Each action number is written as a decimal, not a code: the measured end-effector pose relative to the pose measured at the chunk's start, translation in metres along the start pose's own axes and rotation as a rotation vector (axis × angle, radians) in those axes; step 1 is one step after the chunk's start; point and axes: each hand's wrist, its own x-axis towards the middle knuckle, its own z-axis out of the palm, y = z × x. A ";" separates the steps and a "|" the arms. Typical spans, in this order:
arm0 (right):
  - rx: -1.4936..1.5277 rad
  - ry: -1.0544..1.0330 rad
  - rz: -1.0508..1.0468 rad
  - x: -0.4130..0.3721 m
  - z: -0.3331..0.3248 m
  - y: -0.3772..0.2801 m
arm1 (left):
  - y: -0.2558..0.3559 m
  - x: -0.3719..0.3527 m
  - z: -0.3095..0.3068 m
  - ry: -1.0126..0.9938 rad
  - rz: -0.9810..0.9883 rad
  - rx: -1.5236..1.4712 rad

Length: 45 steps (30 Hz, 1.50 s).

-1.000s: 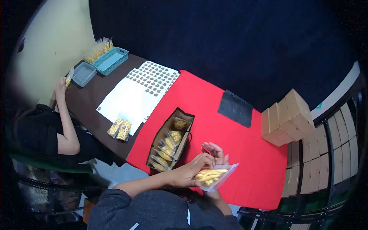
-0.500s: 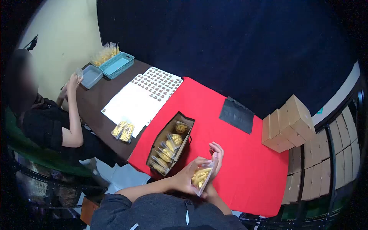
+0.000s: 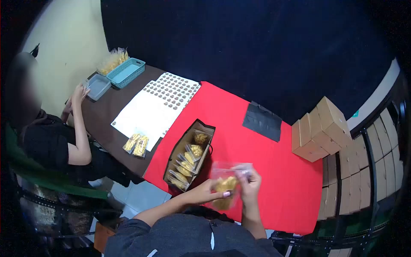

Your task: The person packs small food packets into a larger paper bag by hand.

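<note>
A clear zip bag (image 3: 226, 184) of yellow snack sticks is held up in front of me, above the near edge of the red cloth. My left hand (image 3: 206, 193) grips its left side, with the thumb across the front. At the bag's upper right, my right hand (image 3: 251, 184) pinches the edge near the zip strip; it is slightly blurred. Just left of my hands lies a brown carrier bag (image 3: 181, 155) with black edges, its opening facing up. Several similar snack bags (image 3: 188, 159) stand in a row inside it.
At left, a person (image 3: 79, 96) handles a small clear bag by a grey-blue tray (image 3: 99, 87). Beyond are a teal basket (image 3: 126, 73) and more snack bags (image 3: 112, 61). Sticker sheets (image 3: 150, 103) and two packs (image 3: 136, 144) lie there. Right: black folder (image 3: 262, 122), cardboard boxes (image 3: 321, 128).
The snack bag has turned from tilted to upright, its front facing me. My right hand has moved from behind it, fingers spread, to pinching its upper right edge.
</note>
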 end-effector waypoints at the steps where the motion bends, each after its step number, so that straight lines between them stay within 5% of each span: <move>1: 0.082 0.119 0.089 -0.003 -0.007 -0.007 | 0.011 0.004 -0.001 0.029 0.034 0.081; 2: 0.113 0.156 0.015 -0.003 -0.018 -0.005 | 0.017 0.005 -0.001 0.090 0.100 0.171; 6: 0.092 0.172 -0.069 -0.011 -0.042 0.000 | 0.007 0.017 -0.001 0.225 0.185 -0.257; 9: -0.101 0.084 0.132 -0.020 -0.027 -0.004 | 0.023 0.018 0.002 0.314 0.264 -0.094; 13: -0.073 -0.061 0.029 -0.025 -0.013 0.012 | 0.020 0.014 -0.002 0.392 0.137 -0.232; 19: -0.174 -0.145 0.008 -0.018 -0.019 -0.002 | 0.003 0.009 -0.018 0.258 0.144 -0.176; 22: -0.262 -0.009 -0.026 -0.011 -0.019 0.003 | 0.016 0.010 -0.014 0.279 0.153 0.008; 25: -0.156 0.292 0.112 -0.009 -0.032 0.017 | 0.015 0.015 -0.004 0.590 0.288 0.041; 29: -0.171 0.432 0.028 -0.007 -0.037 0.007 | 0.019 0.011 -0.012 0.493 0.179 0.094; 34: -0.413 0.081 -0.081 -0.021 -0.019 -0.002 | 0.026 0.011 0.002 0.328 0.235 0.369; 38: -0.500 -0.151 -0.188 -0.025 -0.010 0.003 | 0.035 0.004 0.014 0.327 0.220 0.208; 45: -0.193 0.130 -0.043 -0.022 0.000 0.003 | 0.019 0.000 0.012 0.350 0.180 0.040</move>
